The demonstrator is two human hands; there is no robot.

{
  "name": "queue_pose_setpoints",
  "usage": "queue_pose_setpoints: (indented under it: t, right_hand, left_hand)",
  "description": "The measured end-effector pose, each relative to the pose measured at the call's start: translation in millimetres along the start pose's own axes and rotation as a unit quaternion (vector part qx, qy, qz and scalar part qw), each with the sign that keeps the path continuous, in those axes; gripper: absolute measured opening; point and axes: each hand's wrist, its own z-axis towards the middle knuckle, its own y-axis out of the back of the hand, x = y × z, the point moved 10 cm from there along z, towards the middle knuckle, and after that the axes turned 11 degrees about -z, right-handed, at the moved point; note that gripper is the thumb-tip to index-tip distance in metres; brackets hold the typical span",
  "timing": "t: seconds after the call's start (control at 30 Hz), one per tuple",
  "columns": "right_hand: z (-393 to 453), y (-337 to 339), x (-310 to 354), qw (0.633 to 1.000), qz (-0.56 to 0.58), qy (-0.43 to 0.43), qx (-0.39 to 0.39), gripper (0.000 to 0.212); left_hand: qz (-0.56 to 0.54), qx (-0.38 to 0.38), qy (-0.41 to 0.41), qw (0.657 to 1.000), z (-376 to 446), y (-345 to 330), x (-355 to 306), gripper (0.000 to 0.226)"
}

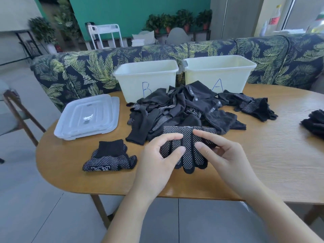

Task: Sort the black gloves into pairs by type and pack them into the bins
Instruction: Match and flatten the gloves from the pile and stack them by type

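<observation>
Near the table's [263, 163] left edge lie two clear lids [88, 116], stacked flat with the upper one slightly offset. In front of them, toward the near-left edge, a folded pair of dotted gloves [109, 159] lies alone on the wood, cuff pointing toward the far edge and white grip dots facing up.

At the near edge, about the middle of the table, both hands work on one dotted glove [188, 151]. The left hand [157, 162] has its thumb and forefinger curled in a narrow pinch on the left side of the glove's fingers, the remaining fingers bent loosely underneath. The glove's dotted side faces up and its fingertips point toward the person. The right hand [226, 155] pinches the glove's right side, forefinger on top and thumb pressing in from the side, the gap between them small and filled with fabric.

Just beyond the hands, a loose pile of black gloves [182, 109] covers the table's centre, mixing dotted ones with plain ones that carry a small label on the cuff. Behind the pile at the far edge stand two white bins side by side: bin B [145, 79] on the left and bin A [219, 72] on the right. A smaller heap of dotted gloves [252, 106] lies in front of bin A, just right of the main pile. At the right edge of the view another dark bundle [314, 122] is partly cut off.
</observation>
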Motion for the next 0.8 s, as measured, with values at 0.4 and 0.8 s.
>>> queue_pose_setpoints:
  t: [0.4,0.8]
  right_hand:
    - [38,-140,41,0.995,-0.057,0.026,0.083,0.032]
    - [53,-200,26,0.979,-0.174,0.024,0.108,0.028]
  left_hand:
    - [0.052,-0.157,0.057,0.985,-4,155,5,0.035]
    - [0.149,-0.206,0.103,0.962,-8,205,29,0.036]
